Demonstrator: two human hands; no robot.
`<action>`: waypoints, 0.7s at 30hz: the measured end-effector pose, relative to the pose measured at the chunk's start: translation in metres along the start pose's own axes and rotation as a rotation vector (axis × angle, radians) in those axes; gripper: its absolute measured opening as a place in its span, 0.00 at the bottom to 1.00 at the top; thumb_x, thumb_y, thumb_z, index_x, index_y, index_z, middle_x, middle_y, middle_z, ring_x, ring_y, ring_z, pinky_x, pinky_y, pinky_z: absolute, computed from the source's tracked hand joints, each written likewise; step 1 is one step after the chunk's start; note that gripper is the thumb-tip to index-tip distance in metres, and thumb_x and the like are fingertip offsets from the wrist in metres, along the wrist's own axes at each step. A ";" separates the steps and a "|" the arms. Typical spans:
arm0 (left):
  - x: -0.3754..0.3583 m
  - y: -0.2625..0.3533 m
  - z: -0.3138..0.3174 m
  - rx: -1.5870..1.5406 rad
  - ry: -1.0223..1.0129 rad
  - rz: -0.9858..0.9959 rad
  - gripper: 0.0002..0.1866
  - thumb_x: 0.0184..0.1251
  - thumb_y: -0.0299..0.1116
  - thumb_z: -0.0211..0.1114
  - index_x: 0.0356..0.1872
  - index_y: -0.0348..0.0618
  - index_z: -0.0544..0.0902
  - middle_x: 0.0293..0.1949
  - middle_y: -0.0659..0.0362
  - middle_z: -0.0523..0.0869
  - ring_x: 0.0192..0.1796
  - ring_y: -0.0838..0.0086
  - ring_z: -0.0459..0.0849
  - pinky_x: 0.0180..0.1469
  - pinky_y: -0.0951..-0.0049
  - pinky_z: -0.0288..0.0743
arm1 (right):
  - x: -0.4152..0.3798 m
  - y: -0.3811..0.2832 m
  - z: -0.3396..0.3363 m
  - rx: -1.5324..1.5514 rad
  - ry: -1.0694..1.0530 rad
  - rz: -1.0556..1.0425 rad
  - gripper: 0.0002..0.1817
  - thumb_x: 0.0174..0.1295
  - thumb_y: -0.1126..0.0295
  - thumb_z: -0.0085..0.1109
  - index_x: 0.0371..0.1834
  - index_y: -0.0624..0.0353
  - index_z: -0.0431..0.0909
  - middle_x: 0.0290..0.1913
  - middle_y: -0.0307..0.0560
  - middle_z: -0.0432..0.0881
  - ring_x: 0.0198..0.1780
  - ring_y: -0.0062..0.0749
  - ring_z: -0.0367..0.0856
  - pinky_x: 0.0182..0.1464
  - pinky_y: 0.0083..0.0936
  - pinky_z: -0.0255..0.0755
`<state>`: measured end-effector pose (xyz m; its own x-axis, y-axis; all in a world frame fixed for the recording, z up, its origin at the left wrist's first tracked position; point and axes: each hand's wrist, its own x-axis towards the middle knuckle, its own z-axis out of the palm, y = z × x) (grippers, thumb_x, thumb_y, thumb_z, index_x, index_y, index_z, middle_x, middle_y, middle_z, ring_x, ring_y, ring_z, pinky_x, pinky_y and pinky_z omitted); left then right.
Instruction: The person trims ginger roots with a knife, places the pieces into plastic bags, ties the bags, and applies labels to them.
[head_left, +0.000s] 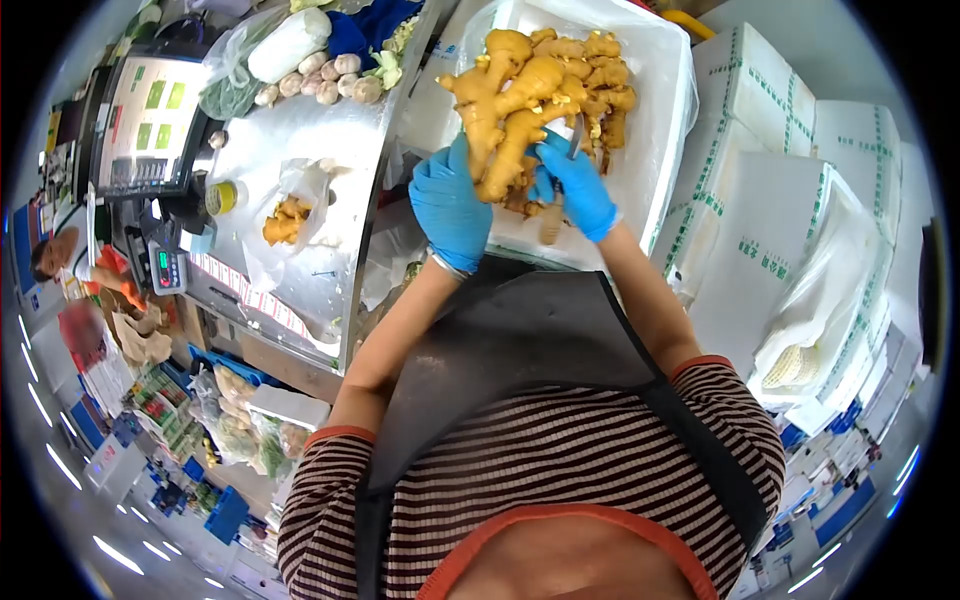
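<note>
Large knobbly ginger roots (530, 85) fill the middle of a white foam box (665, 150) lined with clear plastic. In a blue glove, my left hand (450, 205) is closed on the near left end of a big ginger root (487, 120). My right hand (578, 185), also gloved in blue, is curled at the near side of the pile. It grips what looks like a small knife, with a shiny blade above the fingers and a brownish handle (550, 225) below. The ginger hides part of the fingers of both hands.
On the metal counter (340, 210) at left lie a plastic bag of ginger pieces (286, 220), several garlic bulbs (325, 80) and a wrapped white vegetable (288, 46). A screen (150, 120) and a scale (167, 268) stand beyond. White foam boxes (750, 240) are stacked at right. Another person (75, 250) is far left.
</note>
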<state>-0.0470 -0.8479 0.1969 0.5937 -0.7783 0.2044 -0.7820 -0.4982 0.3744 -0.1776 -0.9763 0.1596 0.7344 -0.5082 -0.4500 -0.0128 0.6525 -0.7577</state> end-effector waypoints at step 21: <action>-0.103 -0.179 -0.122 -1.491 -0.236 -0.749 0.29 0.71 0.42 0.62 0.67 0.36 0.71 0.56 0.59 0.80 0.55 0.76 0.77 0.59 0.74 0.70 | 0.005 0.054 0.169 0.017 -0.241 0.173 0.27 0.67 0.65 0.57 0.67 0.63 0.66 0.57 0.48 0.79 0.57 0.36 0.80 0.61 0.32 0.74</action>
<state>0.0545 -0.6319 0.2191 0.5783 -0.6592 -0.4806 0.5696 -0.0955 0.8163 -0.0599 -0.8479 0.1964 0.8621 -0.2422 -0.4450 -0.1416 0.7282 -0.6706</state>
